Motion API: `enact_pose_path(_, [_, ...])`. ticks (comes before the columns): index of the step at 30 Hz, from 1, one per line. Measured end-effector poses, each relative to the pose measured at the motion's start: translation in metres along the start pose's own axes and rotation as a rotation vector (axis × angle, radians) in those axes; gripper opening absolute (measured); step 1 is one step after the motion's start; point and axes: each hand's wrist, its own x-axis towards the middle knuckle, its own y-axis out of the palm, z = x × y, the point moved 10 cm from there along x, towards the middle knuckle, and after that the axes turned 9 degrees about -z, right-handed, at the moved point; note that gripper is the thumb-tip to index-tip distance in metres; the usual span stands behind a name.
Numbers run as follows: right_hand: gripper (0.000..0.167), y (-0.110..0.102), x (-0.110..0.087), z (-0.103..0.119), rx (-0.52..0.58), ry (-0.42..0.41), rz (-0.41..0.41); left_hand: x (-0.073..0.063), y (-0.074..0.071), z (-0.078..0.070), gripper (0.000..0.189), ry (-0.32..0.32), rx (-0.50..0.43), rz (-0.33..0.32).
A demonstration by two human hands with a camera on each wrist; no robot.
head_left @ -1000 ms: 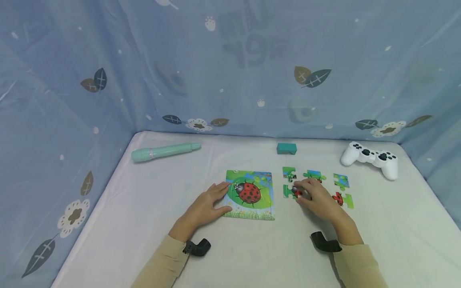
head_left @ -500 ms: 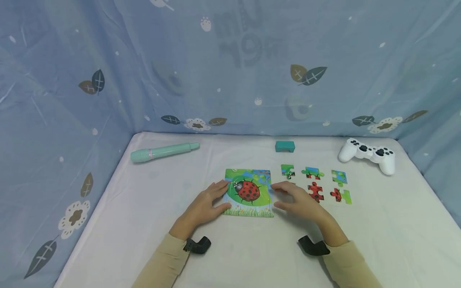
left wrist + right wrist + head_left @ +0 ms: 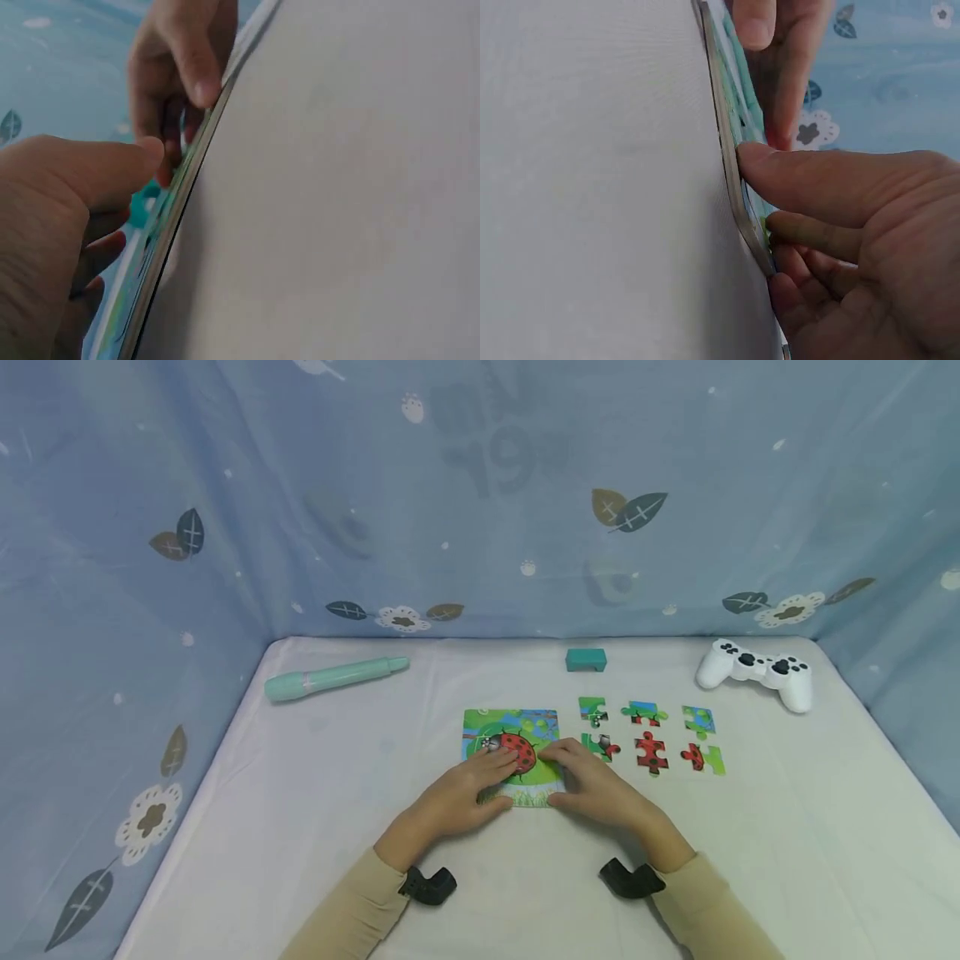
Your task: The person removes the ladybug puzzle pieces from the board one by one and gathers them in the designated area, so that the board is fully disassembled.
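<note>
A square ladybug puzzle board [image 3: 525, 722] lies flat on the white table between both hands. My left hand [image 3: 463, 795] rests over its left and middle part, fingers stretched across the ladybug and thumb by the front edge. On the right side my right hand [image 3: 603, 789] touches the board with thumb and fingertips. The right wrist view shows that thumb [image 3: 802, 176] against the board's edge [image 3: 724, 135], with the other fingers bent beside it. To the right lie several loose jigsaw pieces in two rows, among them a red spotted piece [image 3: 651, 755] and a ladybug-head piece [image 3: 597, 747].
A teal block [image 3: 586, 660] stands behind the pieces. A white game controller [image 3: 756, 673] lies at the back right, and a mint-green microphone-shaped stick [image 3: 336, 678] at the back left. A patterned blue cloth [image 3: 450, 485] hangs behind the table [image 3: 330, 802].
My right hand has left the ladybug-head piece and moved left to the board's right side. My left hand has slid right, farther over the board. The loose pieces lie uncovered now.
</note>
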Motion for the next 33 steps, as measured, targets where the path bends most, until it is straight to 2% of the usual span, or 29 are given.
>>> enact_pose_path(3, [0.055, 0.001, -0.001, -0.001, 0.003, 0.006, 0.001, 0.002, 0.009, -0.006, 0.051, 0.015, 0.014, 0.059])
enact_pose_path(6, [0.053, 0.0, 0.001, 0.001, 0.017, -0.001, -0.019, 0.001, 0.012, -0.004, 0.049, 0.019, 0.033, 0.082])
enact_pose_path(11, [0.051, -0.003, 0.002, 0.004, 0.052, 0.023, -0.062, 0.003, 0.012, -0.004, 0.049, 0.044, 0.018, 0.073])
enact_pose_path(16, [0.052, -0.001, 0.002, 0.006, 0.012, 0.062, -0.047, 0.001, 0.014, -0.001, 0.049, 0.029, -0.004, 0.065])
enact_pose_path(25, [0.054, -0.002, 0.003, 0.012, -0.082, 0.034, -0.031, -0.002, 0.014, 0.001, 0.049, 0.008, -0.03, 0.063])
enact_pose_path(33, [0.052, -0.007, 0.001, 0.012, -0.131, -0.014, -0.026, -0.001, 0.014, 0.0, 0.049, 0.034, -0.009, 0.045])
